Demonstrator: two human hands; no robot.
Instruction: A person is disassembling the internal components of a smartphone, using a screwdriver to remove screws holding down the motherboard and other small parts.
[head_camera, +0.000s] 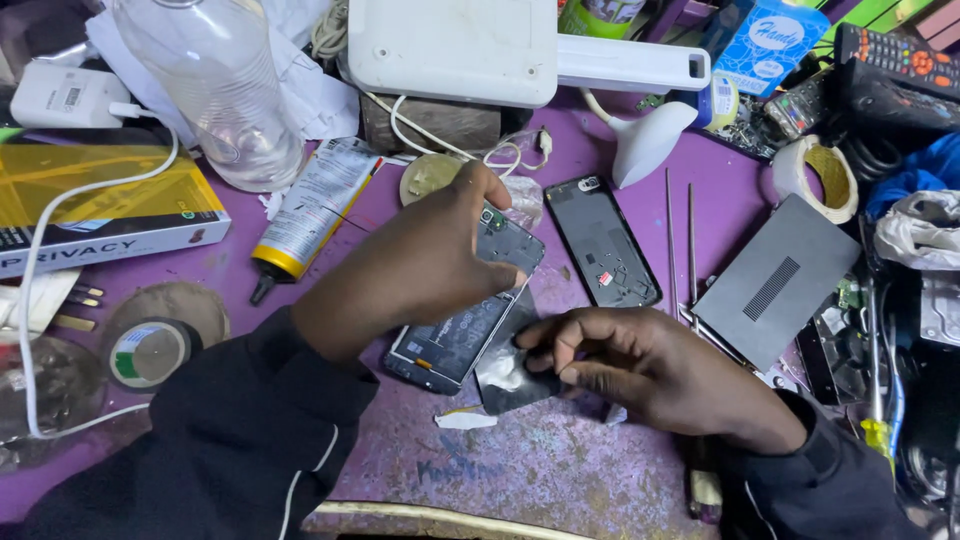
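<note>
The left hand (415, 265) lies curled over an opened smartphone (470, 325), fingers bent down on its upper end and thumb hooked at the top edge, pinning it to the purple workbench (560, 460). The phone sits near the middle of the bench, its long axis running from seven o'clock up to one o'clock, insides facing up. The right hand (640, 365), at four o'clock from the phone, pinches a dark flat battery-like piece (505, 375) between thumb and forefinger; the piece touches the phone's lower right edge. At two o'clock from the phone lies a detached black back cover (605, 240), just beside it. At ten o'clock rests a glue tube (305, 215) with a black nozzle, and farther that way a clear plastic bottle (215, 90). At three o'clock, well apart, sits a grey flat box (775, 280).
</note>
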